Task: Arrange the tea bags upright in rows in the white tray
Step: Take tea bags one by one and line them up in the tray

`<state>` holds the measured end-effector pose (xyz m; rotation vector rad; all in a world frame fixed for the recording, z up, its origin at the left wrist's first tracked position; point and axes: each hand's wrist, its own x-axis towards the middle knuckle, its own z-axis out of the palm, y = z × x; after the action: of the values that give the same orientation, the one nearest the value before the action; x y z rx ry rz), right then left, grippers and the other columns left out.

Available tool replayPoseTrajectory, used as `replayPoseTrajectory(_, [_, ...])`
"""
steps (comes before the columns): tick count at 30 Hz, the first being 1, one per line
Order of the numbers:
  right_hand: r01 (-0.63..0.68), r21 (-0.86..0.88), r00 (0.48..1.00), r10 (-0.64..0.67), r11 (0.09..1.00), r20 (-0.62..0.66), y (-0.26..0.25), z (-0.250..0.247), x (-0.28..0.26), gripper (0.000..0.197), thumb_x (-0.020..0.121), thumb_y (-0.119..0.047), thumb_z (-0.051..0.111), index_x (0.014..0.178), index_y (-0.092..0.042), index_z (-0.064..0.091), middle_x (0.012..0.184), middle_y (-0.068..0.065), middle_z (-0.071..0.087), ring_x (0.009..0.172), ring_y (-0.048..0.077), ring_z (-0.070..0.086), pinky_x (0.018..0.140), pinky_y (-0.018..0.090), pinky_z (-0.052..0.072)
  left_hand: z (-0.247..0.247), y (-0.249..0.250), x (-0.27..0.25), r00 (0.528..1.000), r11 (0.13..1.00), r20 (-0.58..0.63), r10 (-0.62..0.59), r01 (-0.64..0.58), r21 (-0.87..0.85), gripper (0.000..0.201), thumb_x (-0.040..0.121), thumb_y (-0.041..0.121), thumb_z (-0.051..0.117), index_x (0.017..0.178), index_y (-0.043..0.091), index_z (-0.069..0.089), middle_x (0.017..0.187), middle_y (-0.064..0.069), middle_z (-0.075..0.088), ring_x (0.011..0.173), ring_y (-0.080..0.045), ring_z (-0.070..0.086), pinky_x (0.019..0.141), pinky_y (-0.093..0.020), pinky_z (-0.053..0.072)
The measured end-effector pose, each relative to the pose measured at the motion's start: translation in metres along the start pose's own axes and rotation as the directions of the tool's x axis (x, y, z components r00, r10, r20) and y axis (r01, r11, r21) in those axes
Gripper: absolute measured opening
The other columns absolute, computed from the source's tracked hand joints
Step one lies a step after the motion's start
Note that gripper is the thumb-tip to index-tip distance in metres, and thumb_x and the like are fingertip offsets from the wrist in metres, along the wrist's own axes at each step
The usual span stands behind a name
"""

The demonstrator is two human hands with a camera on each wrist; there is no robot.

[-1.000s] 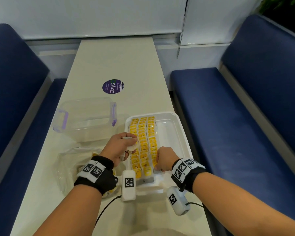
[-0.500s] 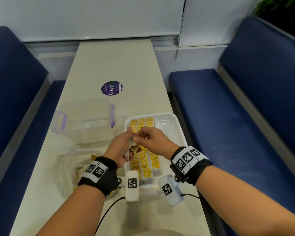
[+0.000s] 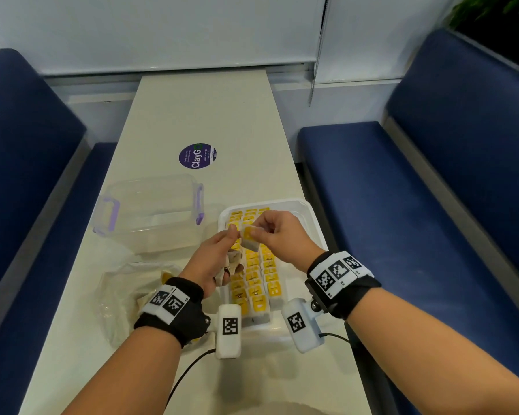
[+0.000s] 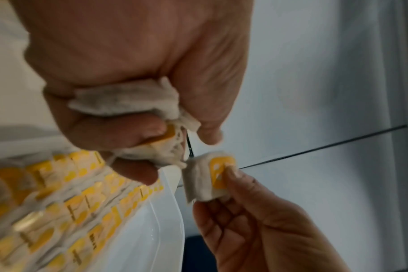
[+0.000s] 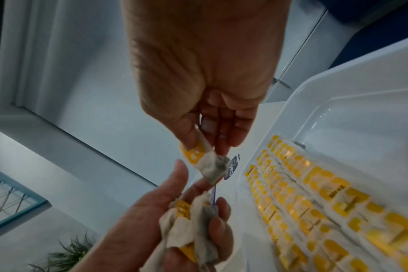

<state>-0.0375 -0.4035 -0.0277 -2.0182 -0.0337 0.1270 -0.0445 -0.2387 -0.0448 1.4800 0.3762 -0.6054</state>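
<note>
Right hand [image 3: 277,235] now clear of left hand's [image 3: 213,259] bunch [image 3: 232,265], grip pinching one tea bag [image 3: 249,239] above tray [image 3: 315,223].

- White tray [image 3: 312,218]: three rows of upright tea bags [image 3: 253,283] pack its left part, near end to far end; no gap to reach in between them.
- Right strip of tray floor [image 3: 297,214] bare, open from above.
- Both hands hover over tray's left-middle: left hand [image 3: 212,260] clutching a bunch of bags, right hand [image 3: 277,236] pinching one; they block access there.
- Clear bin [image 3: 150,211] stands just left of tray, plastic bag [image 3: 123,292] near-left of it.
- Far table [image 3: 204,115] bare except flat purple sticker [image 3: 197,156].
- Blue benches [image 3: 417,205] flank both sides.
</note>
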Motion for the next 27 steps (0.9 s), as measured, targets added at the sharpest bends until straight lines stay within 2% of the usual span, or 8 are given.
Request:
replayPoseTrajectory(5, [-0.069, 0.012, 0.997, 0.069, 0.998, 0.024, 0.009, -0.005, 0.002, 0.021, 0.08, -0.012, 0.075, 0.095, -0.016, 0.061, 0.063, 0.001, 0.062, 0.057, 0.011, 0.055, 0.059, 0.023, 0.046, -0.001, 0.004, 0.003, 0.99, 0.99, 0.04, 0.135, -0.136, 0.023, 0.007, 0.091, 0.019, 0.068, 0.095, 0.016, 0.064, 0.078, -0.004, 0.059, 0.058, -0.016, 0.061, 0.041, -0.019, 0.027])
replayPoseTrajectory(7, [-0.07, 0.063, 0.997, 0.069, 0.996, 0.019, 0.01, -0.006, 0.002, 0.026, 0.077, -0.011, 0.078, 0.092, -0.016, 0.057, 0.067, 0.007, 0.066, 0.06, 0.016, 0.06, 0.062, 0.03, 0.05, 0.0, 0.002, 0.006, 0.99, 0.99, 0.041, 0.135, -0.137, 0.039, 0.011, 0.091, 0.012, 0.068, 0.085, 0.016, 0.06, 0.071, -0.001, 0.057, 0.058, -0.017, 0.061, 0.04, -0.018, 0.026])
replayPoseTrajectory(10, [-0.056, 0.023, 0.997, 0.055, 0.998, 0.058, 0.012, -0.007, 0.0, 0.028, 0.076, -0.008, 0.078, 0.091, -0.017, 0.057, 0.065, -0.002, 0.065, 0.059, 0.007, 0.059, 0.062, 0.023, 0.05, 0.001, 0.0, 0.008, 0.987, 0.986, 0.039, 0.158, -0.16, 0.042, 0.017, 0.092, 0.011, 0.066, 0.079, 0.016, 0.057, 0.066, 0.0, 0.057, 0.059, -0.017, 0.061, 0.041, -0.019, 0.027])
replayPoseTrajectory(13, [-0.06, -0.011, 0.998, 0.06, 0.998, 0.033, 0.018, -0.003, -0.002, 0.025, 0.077, -0.007, 0.076, 0.083, -0.021, 0.057, 0.066, -0.002, 0.064, 0.067, 0.013, 0.06, 0.071, 0.031, 0.052, 0.003, 0.0, 0.007, 0.983, 0.983, 0.04, 0.178, -0.179, 0.038, 0.016, 0.092, 0.01, 0.065, 0.08, 0.017, 0.057, 0.064, 0.002, 0.058, 0.06, -0.016, 0.06, 0.04, -0.018, 0.028])
replayPoseTrajectory(17, [-0.082, 0.046, 0.997, 0.082, 0.996, 0.005, 0.025, 0.004, -0.006, 0.013, 0.084, -0.015, 0.071, 0.075, -0.019, 0.062, 0.076, 0.011, 0.068, 0.071, 0.025, 0.064, 0.073, 0.036, 0.053, 0.007, -0.001, 0.004, 0.979, 0.979, 0.079, 0.188, -0.194, 0.067, 0.015, 0.091, 0.009, 0.067, 0.103, 0.017, 0.065, 0.073, -0.001, 0.058, 0.061, -0.018, 0.06, 0.04, -0.019, 0.029])
replayPoseTrajectory(21, [-0.114, -0.013, 0.992, 0.114, 0.993, 0.051, 0.026, 0.002, -0.007, 0.019, 0.086, -0.026, 0.069, 0.074, -0.013, 0.065, 0.079, 0.013, 0.068, 0.068, 0.016, 0.058, 0.068, 0.035, 0.051, 0.008, 0.0, 0.004, 0.978, 0.973, 0.065, 0.196, -0.203, 0.114, 0.007, 0.091, 0.01, 0.067, 0.085, 0.012, 0.064, 0.069, -0.001, 0.057, 0.065, -0.019, 0.059, 0.04, -0.019, 0.029])
replayPoseTrajectory(24, [-0.06, -0.036, 0.998, 0.06, 0.998, -0.003, 0.025, 0.001, -0.008, 0.011, 0.081, -0.022, 0.074, 0.083, -0.015, 0.066, 0.08, 0.0, 0.065, 0.076, 0.01, 0.058, 0.071, 0.03, 0.05, 0.009, 0.0, 0.005, 0.977, 0.966, 0.045, 0.208, -0.212, 0.149, 0.009, 0.091, 0.011, 0.068, 0.082, 0.01, 0.065, 0.066, -0.003, 0.058, 0.067, -0.021, 0.058, 0.039, -0.019, 0.029])
replayPoseTrajectory(27, [0.007, 0.082, 0.998, -0.001, 0.997, -0.069, 0.024, 0.003, -0.009, 0.025, 0.077, -0.008, 0.076, 0.095, -0.016, 0.061, 0.068, -0.01, 0.053, 0.065, 0.004, 0.051, 0.068, 0.023, 0.05, 0.009, 0.0, 0.007, 0.978, 0.961, 0.041, 0.203, -0.207, 0.185, 0.018, 0.09, 0.016, 0.07, 0.079, 0.004, 0.062, 0.067, -0.011, 0.057, 0.072, -0.028, 0.056, 0.038, -0.019, 0.028])
